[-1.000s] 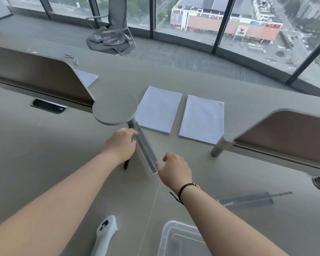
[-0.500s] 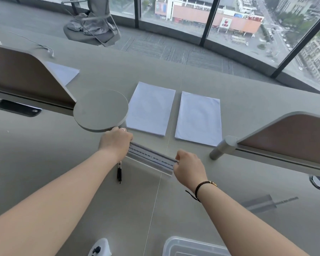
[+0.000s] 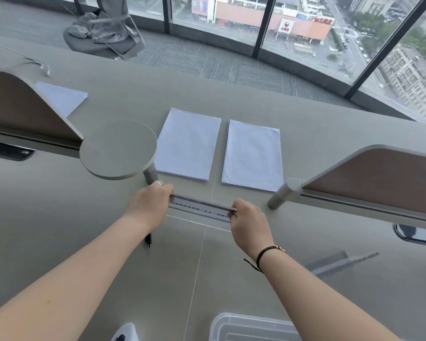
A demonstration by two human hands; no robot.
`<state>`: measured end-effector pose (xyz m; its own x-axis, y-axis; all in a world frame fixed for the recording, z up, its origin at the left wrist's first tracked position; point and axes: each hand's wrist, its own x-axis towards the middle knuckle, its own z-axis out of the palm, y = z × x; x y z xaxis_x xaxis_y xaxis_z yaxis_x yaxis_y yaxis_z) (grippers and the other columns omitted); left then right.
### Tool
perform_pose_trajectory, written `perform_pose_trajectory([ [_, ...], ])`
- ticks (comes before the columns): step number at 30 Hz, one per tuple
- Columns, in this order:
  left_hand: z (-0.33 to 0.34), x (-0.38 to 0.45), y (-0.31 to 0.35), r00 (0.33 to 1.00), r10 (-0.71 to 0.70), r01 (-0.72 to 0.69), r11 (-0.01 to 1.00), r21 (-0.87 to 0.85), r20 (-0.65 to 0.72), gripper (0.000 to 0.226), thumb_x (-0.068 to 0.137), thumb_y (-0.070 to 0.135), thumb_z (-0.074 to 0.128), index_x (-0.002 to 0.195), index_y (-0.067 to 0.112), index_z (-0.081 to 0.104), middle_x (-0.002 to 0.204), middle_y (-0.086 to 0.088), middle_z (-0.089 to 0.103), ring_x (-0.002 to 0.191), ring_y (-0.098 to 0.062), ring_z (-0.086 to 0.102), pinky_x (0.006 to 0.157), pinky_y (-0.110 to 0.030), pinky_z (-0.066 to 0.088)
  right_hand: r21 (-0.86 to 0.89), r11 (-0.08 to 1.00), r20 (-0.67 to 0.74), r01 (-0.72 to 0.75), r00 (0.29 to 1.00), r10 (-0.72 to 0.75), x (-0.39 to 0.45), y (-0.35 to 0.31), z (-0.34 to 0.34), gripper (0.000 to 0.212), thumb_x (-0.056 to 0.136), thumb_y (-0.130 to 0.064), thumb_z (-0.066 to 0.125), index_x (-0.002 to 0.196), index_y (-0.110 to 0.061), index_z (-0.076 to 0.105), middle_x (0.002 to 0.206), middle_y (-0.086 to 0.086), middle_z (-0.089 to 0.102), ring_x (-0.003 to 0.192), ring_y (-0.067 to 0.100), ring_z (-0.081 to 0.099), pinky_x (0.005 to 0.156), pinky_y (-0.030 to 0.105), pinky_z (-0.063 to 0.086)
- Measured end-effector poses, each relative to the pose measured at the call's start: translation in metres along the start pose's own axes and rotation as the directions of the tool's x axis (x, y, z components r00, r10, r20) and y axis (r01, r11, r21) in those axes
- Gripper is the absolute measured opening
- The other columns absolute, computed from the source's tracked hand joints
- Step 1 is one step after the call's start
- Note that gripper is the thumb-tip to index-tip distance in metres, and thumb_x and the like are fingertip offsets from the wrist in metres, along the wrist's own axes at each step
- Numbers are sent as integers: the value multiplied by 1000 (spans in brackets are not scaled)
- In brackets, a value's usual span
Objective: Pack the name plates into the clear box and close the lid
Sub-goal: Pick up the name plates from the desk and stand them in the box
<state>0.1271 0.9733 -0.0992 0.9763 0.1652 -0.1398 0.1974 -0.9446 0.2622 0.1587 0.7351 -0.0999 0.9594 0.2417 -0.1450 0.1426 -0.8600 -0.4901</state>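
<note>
A long clear acrylic name plate [image 3: 201,207] with a printed paper strip is held level above the grey desk [image 3: 59,230], running left to right. My left hand [image 3: 148,205] grips its left end and my right hand [image 3: 247,221] grips its right end. The clear box [image 3: 251,327] sits at the bottom edge of the view, near my right forearm, only partly visible. A second clear name plate [image 3: 335,263] lies flat on the desk to the right.
Two stacks of white paper [image 3: 188,143] [image 3: 252,155] lie beyond the plate. A round grey shelf [image 3: 118,148] and desk dividers [image 3: 379,178] stand left and right. A black pen [image 3: 148,239] lies under my left wrist. A white controller [image 3: 124,333] sits at the bottom.
Both hands turned the name plate from pointing away from me to lying crosswise, its printed strip now facing me. The view shifted, so the box moved lower.
</note>
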Motion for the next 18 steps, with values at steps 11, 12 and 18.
perform_pose_trajectory([
  [11, -45, -77, 104, 966, 204, -231, 956, -181, -157, 12, 94, 28, 58, 91, 17, 56, 85, 2, 58, 78, -31, 58, 65, -40, 48, -30, 989, -159, 148, 976, -151, -107, 53, -130, 6, 92, -23, 60, 90, -18, 59, 82, -4, 62, 71, 19, 55, 64, 36, 47],
  [12, -50, -85, 117, 956, 233, -265, 945, -191, -175, 13, 93, 29, 60, 91, 17, 58, 84, 2, 59, 77, -31, 59, 65, -40, 49, -39, 988, -168, 148, 974, -153, -121, 60, -143, 6, 92, -23, 61, 90, -18, 58, 82, -5, 62, 70, 19, 55, 64, 36, 48],
  [18, -68, -120, 202, 875, 406, -465, 857, -223, -264, 15, 87, 27, 68, 88, 16, 59, 77, 0, 61, 69, -34, 60, 60, -43, 53, -9, 996, -262, 86, 961, -86, -192, 111, -210, 6, 90, -21, 63, 88, -19, 57, 80, -4, 61, 68, 19, 57, 67, 40, 50],
])
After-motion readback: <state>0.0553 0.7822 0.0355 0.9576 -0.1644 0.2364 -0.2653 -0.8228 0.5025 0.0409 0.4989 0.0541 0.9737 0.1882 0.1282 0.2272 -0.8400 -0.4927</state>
